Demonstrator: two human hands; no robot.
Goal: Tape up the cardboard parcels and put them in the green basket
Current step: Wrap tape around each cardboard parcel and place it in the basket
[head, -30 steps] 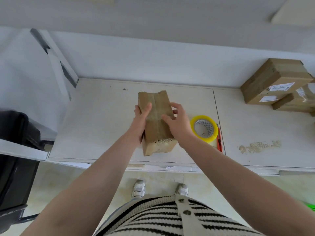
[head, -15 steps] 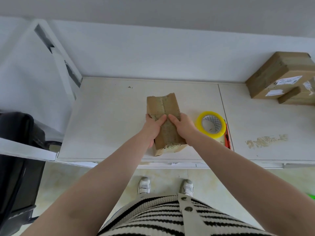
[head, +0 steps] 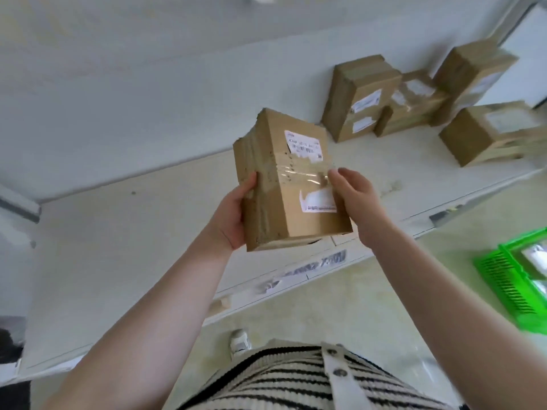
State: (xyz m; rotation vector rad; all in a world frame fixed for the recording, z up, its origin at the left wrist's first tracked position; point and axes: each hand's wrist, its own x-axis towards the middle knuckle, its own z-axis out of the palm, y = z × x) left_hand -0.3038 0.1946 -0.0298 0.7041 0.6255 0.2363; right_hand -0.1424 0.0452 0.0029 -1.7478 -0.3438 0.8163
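Note:
A brown cardboard parcel point(head: 284, 184) with white labels and a band of clear tape is held up above the white table point(head: 118, 247). My left hand point(head: 233, 214) grips its left side, thumb on the front edge. My right hand point(head: 352, 199) holds its right side, fingers behind the box. The green basket point(head: 509, 279) stands on the floor at the right edge of the view, partly cut off, with something white inside it. The tape roll is out of sight.
Several more cardboard parcels point(head: 361, 96) are stacked at the far right of the table against the white wall. The table's front edge point(head: 296, 279) runs diagonally below the held parcel. Pale floor lies between me and the basket.
The parcel was lifted off the table and turned so its labelled face shows. The view swung to the right, bringing the parcel stack and the green basket into sight and losing the yellow tape roll.

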